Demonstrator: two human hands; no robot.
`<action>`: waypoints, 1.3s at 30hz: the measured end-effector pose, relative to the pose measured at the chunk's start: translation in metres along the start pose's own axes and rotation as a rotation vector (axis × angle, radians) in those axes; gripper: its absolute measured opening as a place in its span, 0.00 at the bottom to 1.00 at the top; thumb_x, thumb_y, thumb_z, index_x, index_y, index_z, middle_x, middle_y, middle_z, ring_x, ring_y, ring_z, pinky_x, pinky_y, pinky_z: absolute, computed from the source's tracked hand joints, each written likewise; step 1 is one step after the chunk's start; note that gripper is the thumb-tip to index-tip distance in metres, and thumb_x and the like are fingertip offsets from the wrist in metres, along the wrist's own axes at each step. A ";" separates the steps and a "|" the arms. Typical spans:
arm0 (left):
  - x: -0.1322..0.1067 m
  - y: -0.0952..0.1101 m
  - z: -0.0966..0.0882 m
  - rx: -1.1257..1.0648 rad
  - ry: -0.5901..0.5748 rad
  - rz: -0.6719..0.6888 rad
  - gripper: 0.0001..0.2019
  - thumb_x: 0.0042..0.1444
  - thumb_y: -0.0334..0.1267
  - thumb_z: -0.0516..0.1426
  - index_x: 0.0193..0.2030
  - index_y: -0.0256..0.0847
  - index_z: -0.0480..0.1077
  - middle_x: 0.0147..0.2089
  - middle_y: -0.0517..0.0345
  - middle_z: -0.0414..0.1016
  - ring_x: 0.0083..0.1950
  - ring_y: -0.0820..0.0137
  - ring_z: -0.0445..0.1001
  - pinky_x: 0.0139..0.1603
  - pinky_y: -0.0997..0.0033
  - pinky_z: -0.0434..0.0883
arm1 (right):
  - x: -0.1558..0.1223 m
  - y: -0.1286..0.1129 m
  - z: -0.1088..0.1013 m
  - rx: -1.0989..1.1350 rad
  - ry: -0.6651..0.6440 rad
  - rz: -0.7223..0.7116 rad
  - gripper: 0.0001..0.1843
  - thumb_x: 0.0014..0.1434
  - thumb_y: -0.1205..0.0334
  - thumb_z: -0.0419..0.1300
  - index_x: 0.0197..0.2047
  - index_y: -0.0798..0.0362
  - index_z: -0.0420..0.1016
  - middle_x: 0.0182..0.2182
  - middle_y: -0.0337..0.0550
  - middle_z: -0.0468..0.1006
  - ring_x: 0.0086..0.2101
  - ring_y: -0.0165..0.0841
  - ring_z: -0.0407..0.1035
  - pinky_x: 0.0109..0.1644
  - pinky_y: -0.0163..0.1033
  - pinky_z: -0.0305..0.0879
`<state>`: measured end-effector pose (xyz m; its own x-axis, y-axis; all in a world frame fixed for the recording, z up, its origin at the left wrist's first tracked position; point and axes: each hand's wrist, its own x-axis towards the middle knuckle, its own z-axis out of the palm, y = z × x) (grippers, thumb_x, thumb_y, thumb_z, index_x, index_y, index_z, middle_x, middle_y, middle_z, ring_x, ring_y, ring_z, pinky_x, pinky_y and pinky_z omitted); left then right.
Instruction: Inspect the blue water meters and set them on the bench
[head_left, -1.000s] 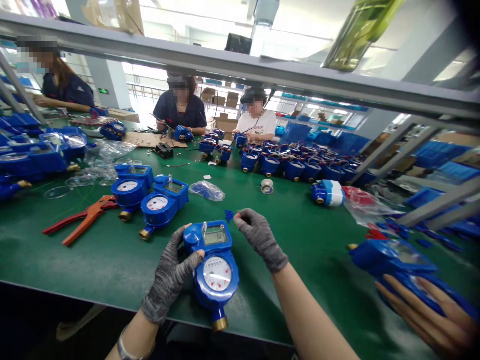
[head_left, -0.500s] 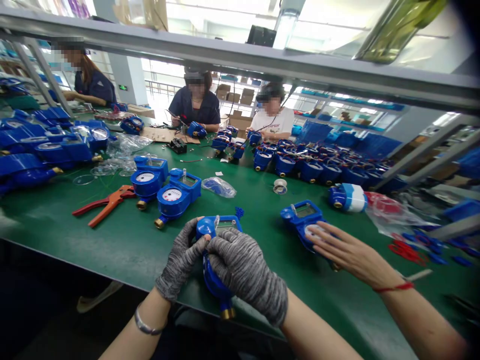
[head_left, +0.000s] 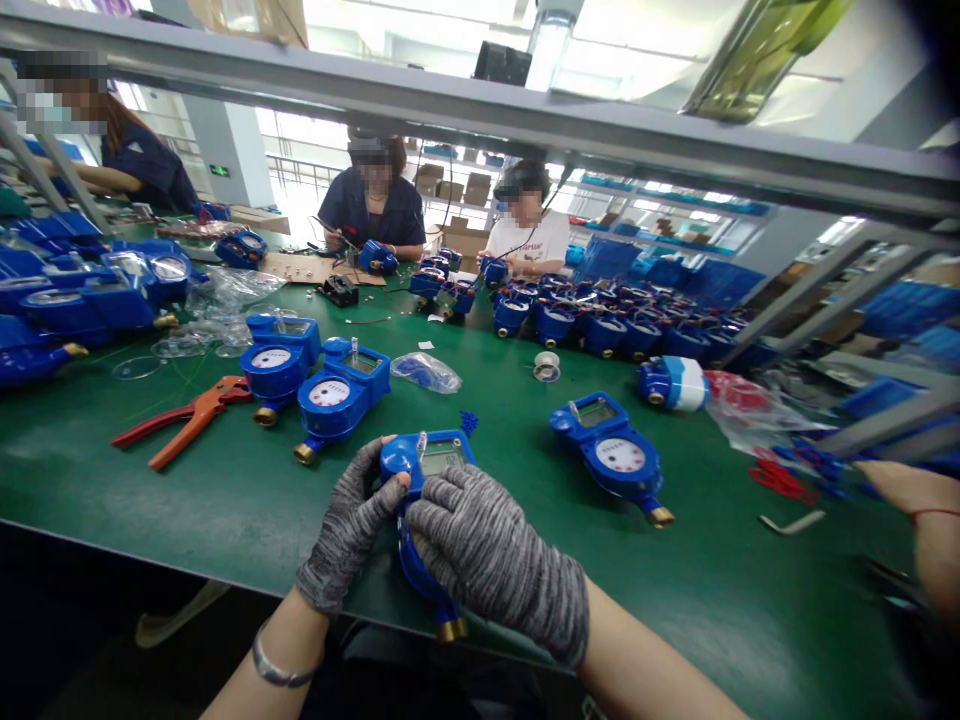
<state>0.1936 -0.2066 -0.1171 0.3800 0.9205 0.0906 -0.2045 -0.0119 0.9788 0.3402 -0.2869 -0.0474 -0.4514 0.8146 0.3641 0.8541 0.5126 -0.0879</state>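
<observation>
A blue water meter (head_left: 424,462) with a small display and a brass end (head_left: 451,630) lies at the near edge of the green table (head_left: 225,500). My left hand (head_left: 349,525), in a grey knit glove, grips its left side with the thumb on top. My gloved right hand (head_left: 491,555) lies over the dial and covers it, fingers curled onto the housing. A second blue meter (head_left: 611,455) rests on the table to the right, untouched. A co-worker's bare hand (head_left: 911,490) shows at the right edge.
Two more blue meters (head_left: 322,385) and orange-handled pliers (head_left: 184,420) lie to the left. A plastic bag (head_left: 427,372), a tape roll (head_left: 547,366), a hex key (head_left: 791,523) and rows of blue meters (head_left: 637,335) sit farther off. Three people work across the table under a metal frame (head_left: 480,110).
My right hand came down from beside the meter onto its dial. The co-worker set a second meter on the table at the right and drew the hand back to the edge.
</observation>
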 end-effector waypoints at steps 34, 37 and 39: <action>0.000 -0.004 0.002 0.030 0.007 0.030 0.24 0.56 0.43 0.63 0.59 0.41 0.67 0.60 0.49 0.72 0.61 0.58 0.69 0.64 0.57 0.63 | -0.009 -0.001 0.007 0.001 0.120 0.025 0.11 0.67 0.63 0.53 0.41 0.55 0.76 0.38 0.46 0.81 0.36 0.38 0.73 0.40 0.43 0.70; 0.000 -0.005 0.001 0.027 0.012 0.036 0.24 0.56 0.43 0.64 0.58 0.40 0.68 0.60 0.49 0.72 0.60 0.58 0.69 0.64 0.57 0.64 | -0.015 -0.003 0.006 0.050 0.118 0.048 0.12 0.68 0.61 0.52 0.43 0.54 0.76 0.41 0.47 0.80 0.40 0.39 0.73 0.49 0.46 0.69; 0.000 -0.004 0.002 0.026 0.028 0.034 0.25 0.55 0.44 0.64 0.58 0.40 0.68 0.59 0.49 0.72 0.60 0.58 0.69 0.63 0.58 0.64 | -0.019 -0.004 0.007 0.058 0.095 0.048 0.13 0.68 0.60 0.52 0.47 0.54 0.76 0.42 0.48 0.80 0.43 0.39 0.72 0.51 0.47 0.67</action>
<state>0.1961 -0.2070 -0.1207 0.3478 0.9300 0.1187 -0.1932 -0.0528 0.9797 0.3437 -0.3029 -0.0606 -0.3811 0.8107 0.4445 0.8566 0.4905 -0.1602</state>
